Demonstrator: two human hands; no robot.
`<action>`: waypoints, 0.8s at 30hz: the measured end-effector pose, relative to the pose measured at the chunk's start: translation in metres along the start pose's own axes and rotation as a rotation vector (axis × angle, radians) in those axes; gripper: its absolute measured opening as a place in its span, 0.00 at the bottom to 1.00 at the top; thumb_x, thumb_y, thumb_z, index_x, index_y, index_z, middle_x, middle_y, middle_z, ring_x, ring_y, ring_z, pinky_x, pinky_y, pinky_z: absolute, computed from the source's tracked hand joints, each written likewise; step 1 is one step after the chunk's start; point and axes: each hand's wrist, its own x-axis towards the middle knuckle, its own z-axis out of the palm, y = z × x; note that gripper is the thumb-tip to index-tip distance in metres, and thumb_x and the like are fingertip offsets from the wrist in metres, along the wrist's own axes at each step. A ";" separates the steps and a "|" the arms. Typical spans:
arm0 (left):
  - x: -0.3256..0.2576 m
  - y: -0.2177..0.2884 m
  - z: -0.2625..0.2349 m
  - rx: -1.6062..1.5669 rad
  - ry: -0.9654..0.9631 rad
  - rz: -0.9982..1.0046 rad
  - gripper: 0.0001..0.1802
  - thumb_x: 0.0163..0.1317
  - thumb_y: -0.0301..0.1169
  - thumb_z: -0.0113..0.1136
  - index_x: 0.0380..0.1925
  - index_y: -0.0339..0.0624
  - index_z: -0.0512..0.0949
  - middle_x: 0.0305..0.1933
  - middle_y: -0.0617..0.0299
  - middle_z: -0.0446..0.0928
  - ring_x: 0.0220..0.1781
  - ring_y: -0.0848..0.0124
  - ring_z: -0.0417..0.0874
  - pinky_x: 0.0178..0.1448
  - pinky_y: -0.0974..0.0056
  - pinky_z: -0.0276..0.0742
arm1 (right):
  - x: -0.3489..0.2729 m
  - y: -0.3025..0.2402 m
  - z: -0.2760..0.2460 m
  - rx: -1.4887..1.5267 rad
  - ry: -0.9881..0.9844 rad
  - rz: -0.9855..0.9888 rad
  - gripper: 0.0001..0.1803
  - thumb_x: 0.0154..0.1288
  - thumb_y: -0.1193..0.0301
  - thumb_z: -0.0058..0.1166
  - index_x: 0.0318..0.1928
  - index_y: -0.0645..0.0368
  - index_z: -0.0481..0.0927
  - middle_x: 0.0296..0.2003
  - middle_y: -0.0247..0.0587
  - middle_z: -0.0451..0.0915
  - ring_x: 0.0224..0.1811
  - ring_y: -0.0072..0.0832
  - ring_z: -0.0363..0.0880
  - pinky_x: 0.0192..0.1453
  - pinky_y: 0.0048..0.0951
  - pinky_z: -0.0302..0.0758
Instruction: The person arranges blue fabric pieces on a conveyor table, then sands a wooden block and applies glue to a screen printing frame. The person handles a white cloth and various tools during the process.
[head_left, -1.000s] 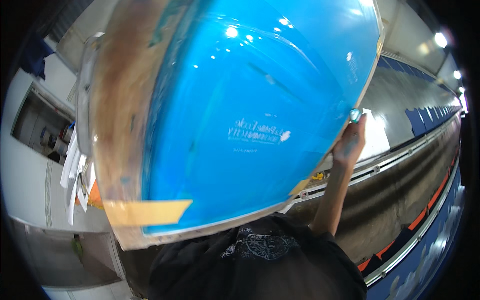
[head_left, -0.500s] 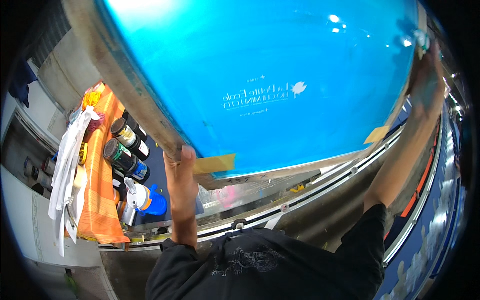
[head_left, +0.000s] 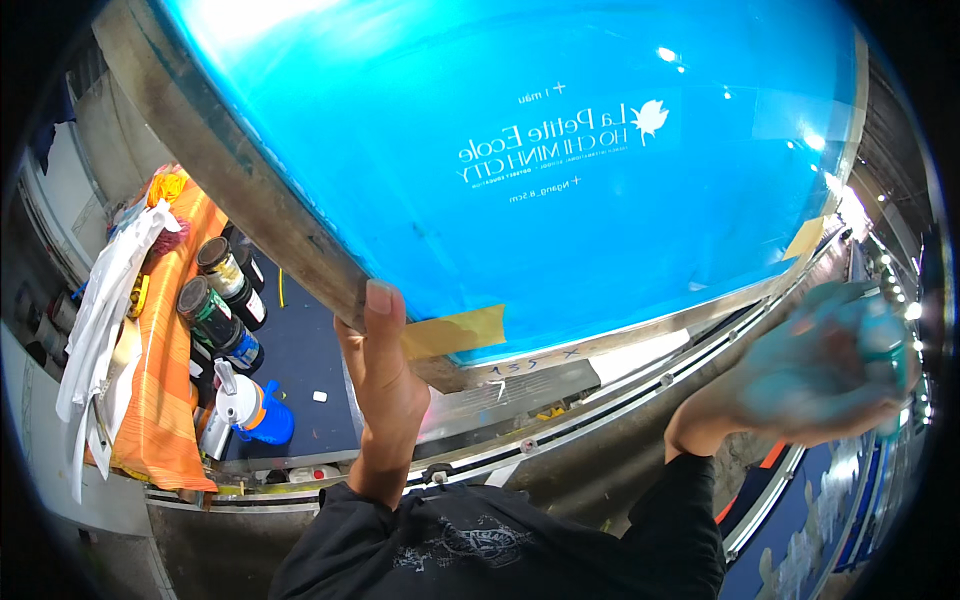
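I hold up a large screen-printing frame with a bright blue mesh that fills the upper view. White mirrored lettering and a small leaf mark show through the mesh. My left hand grips the frame's lower edge from below, thumb up beside a strip of yellow tape. My right hand is at the right, below the frame's right corner and apart from it. It is blurred and stained blue-green. Whether it holds something I cannot tell.
Below left, an orange cloth carries white rags. Beside it stand dark ink cans and a blue and white jug. A long printing table with metal rails runs to the right.
My right hand has come off the frame's right edge and dropped lower, now blurred. The frame has swung up and flatter toward me. My left hand keeps its grip.
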 end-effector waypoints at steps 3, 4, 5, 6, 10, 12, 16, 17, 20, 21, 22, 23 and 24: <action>-0.005 -0.005 0.009 -0.049 -0.027 -0.058 0.31 0.74 0.48 0.57 0.69 0.43 0.67 0.65 0.63 0.73 0.64 0.70 0.75 0.68 0.59 0.71 | -0.033 -0.028 0.027 -0.017 -0.137 0.058 0.19 0.74 0.54 0.52 0.46 0.60 0.73 0.33 0.38 0.76 0.33 0.26 0.72 0.41 0.38 0.71; -0.006 -0.005 0.009 -0.038 -0.016 -0.068 0.31 0.74 0.48 0.57 0.69 0.43 0.67 0.65 0.63 0.73 0.64 0.70 0.75 0.68 0.59 0.71 | -0.045 -0.029 0.039 -0.004 -0.161 0.083 0.20 0.74 0.55 0.53 0.47 0.61 0.73 0.33 0.39 0.77 0.32 0.26 0.73 0.40 0.37 0.71; -0.007 -0.003 0.008 -0.025 -0.004 -0.079 0.31 0.74 0.48 0.57 0.69 0.43 0.67 0.65 0.63 0.73 0.64 0.70 0.75 0.68 0.59 0.71 | -0.056 -0.030 0.050 0.010 -0.183 0.105 0.20 0.74 0.55 0.53 0.47 0.62 0.73 0.32 0.40 0.77 0.31 0.26 0.74 0.38 0.35 0.71; -0.009 -0.003 0.009 -0.031 0.006 -0.100 0.31 0.74 0.48 0.57 0.69 0.43 0.66 0.65 0.63 0.73 0.64 0.70 0.75 0.68 0.58 0.71 | -0.064 -0.032 0.058 0.008 -0.207 0.108 0.20 0.74 0.56 0.54 0.47 0.63 0.73 0.32 0.41 0.78 0.30 0.26 0.74 0.36 0.34 0.72; -0.012 -0.007 0.007 -0.047 -0.009 -0.098 0.32 0.74 0.49 0.58 0.70 0.43 0.66 0.66 0.63 0.73 0.65 0.69 0.75 0.68 0.58 0.71 | -0.083 -0.031 0.077 0.034 -0.239 0.110 0.21 0.73 0.59 0.55 0.49 0.68 0.72 0.30 0.45 0.80 0.26 0.25 0.76 0.30 0.28 0.72; -0.015 -0.006 0.007 -0.058 -0.015 -0.091 0.34 0.73 0.50 0.58 0.70 0.42 0.65 0.67 0.62 0.72 0.65 0.69 0.75 0.68 0.58 0.71 | -0.088 -0.031 0.083 0.041 -0.244 0.104 0.22 0.73 0.60 0.56 0.50 0.70 0.72 0.30 0.47 0.80 0.24 0.25 0.77 0.27 0.25 0.73; -0.018 0.004 0.012 -0.049 -0.004 -0.095 0.35 0.71 0.51 0.60 0.70 0.43 0.64 0.64 0.63 0.71 0.63 0.69 0.73 0.67 0.60 0.69 | -0.089 -0.031 0.091 0.047 -0.233 0.108 0.23 0.73 0.62 0.58 0.51 0.74 0.72 0.28 0.50 0.82 0.21 0.25 0.79 0.22 0.21 0.74; -0.019 0.007 0.015 -0.065 0.005 -0.102 0.33 0.71 0.49 0.61 0.68 0.44 0.65 0.60 0.65 0.71 0.59 0.72 0.72 0.65 0.61 0.68 | -0.087 -0.033 0.092 0.043 -0.236 0.119 0.23 0.72 0.62 0.58 0.50 0.75 0.74 0.28 0.50 0.82 0.21 0.25 0.80 0.23 0.21 0.74; -0.017 0.009 0.018 -0.141 0.047 -0.115 0.29 0.70 0.45 0.63 0.65 0.46 0.67 0.52 0.69 0.71 0.52 0.77 0.71 0.60 0.65 0.67 | -0.079 -0.037 0.092 0.000 -0.260 0.119 0.23 0.71 0.62 0.59 0.47 0.76 0.78 0.26 0.48 0.82 0.22 0.25 0.81 0.24 0.21 0.75; -0.014 0.005 0.015 -0.126 0.053 -0.112 0.36 0.70 0.51 0.61 0.69 0.44 0.64 0.61 0.65 0.70 0.60 0.71 0.72 0.66 0.61 0.67 | -0.074 -0.037 0.091 0.002 -0.269 0.130 0.23 0.70 0.61 0.59 0.47 0.76 0.79 0.26 0.48 0.82 0.22 0.25 0.81 0.25 0.21 0.76; -0.013 0.005 0.015 -0.124 0.048 -0.114 0.39 0.70 0.54 0.60 0.71 0.43 0.62 0.66 0.62 0.70 0.64 0.68 0.72 0.69 0.59 0.68 | -0.069 -0.038 0.089 0.004 -0.280 0.142 0.24 0.70 0.60 0.60 0.46 0.76 0.80 0.26 0.47 0.82 0.22 0.25 0.81 0.25 0.22 0.76; -0.011 0.006 0.016 -0.120 0.045 -0.116 0.42 0.70 0.57 0.58 0.73 0.42 0.60 0.70 0.60 0.69 0.68 0.64 0.73 0.72 0.57 0.68 | -0.065 -0.040 0.086 0.044 -0.284 0.192 0.25 0.70 0.59 0.60 0.46 0.76 0.80 0.26 0.47 0.82 0.21 0.26 0.81 0.25 0.22 0.76; -0.011 0.010 0.021 -0.133 0.026 -0.128 0.42 0.70 0.57 0.58 0.73 0.42 0.60 0.70 0.60 0.69 0.68 0.64 0.73 0.72 0.57 0.68 | -0.063 -0.041 0.085 0.056 -0.279 0.211 0.26 0.70 0.58 0.61 0.46 0.76 0.80 0.26 0.47 0.82 0.22 0.26 0.81 0.25 0.23 0.77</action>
